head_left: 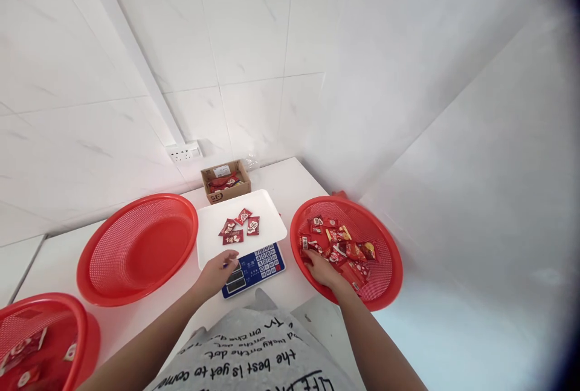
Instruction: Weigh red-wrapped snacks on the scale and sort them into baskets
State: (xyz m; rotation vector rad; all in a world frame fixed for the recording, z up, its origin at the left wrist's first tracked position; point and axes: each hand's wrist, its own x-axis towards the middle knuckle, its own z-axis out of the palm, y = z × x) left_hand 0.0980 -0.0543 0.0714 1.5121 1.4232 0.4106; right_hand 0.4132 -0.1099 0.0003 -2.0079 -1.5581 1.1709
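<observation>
My left hand hovers at the near left edge of a scale, its thumb and fingers apart and nothing in them. The scale has a white tray and a blue keypad panel with small displays. Several red wrapped candies lie grouped on the tray. On the right, my right hand reaches into a red mesh basket. Its fingers close at a small red candy packet by the basket's left side; the fingertips are partly hidden. Several red and yellow packets lie around it.
Left of the scale stands an empty red basket. Another red basket at the lower left holds red packets. Behind the tray sits a cardboard box with red packets. A wall socket strip is above the white table.
</observation>
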